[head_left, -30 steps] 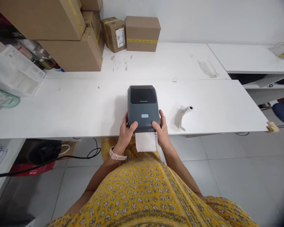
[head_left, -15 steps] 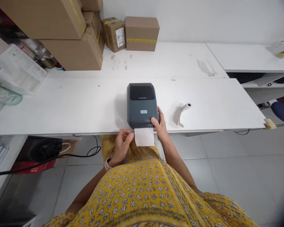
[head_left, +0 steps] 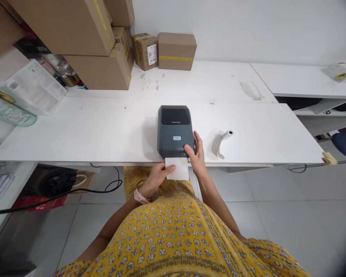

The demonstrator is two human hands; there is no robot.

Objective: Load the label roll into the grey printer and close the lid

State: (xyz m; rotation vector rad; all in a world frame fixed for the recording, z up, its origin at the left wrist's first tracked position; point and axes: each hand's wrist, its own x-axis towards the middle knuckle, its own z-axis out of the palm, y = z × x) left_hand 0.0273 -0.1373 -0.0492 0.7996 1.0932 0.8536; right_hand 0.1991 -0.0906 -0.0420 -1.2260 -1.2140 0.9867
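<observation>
A dark grey label printer [head_left: 176,130] stands at the front edge of the white table. From its front slot a strip of white label paper [head_left: 181,171] hangs over the edge. My left hand [head_left: 158,175] grips the strip's left side, thumb on top and the other fingers partly hidden beneath. At the printer's front right corner, my right hand [head_left: 196,156] holds the body, its thumb on the top near a small marked button and its fingers along the side. A small white paper roll [head_left: 227,134] with a curled loose end lies to the right, apart from both hands.
Cardboard boxes [head_left: 98,71] are stacked at the back left, with a taped box [head_left: 177,52] by the wall. A green bottle [head_left: 13,109] and a white carton [head_left: 36,86] are at the left. A black cable [head_left: 75,192] hangs below the table edge.
My left hand has moved right and up from beside the paper strip and taken hold of it. My right hand stays on the printer. The view has shifted slightly.
</observation>
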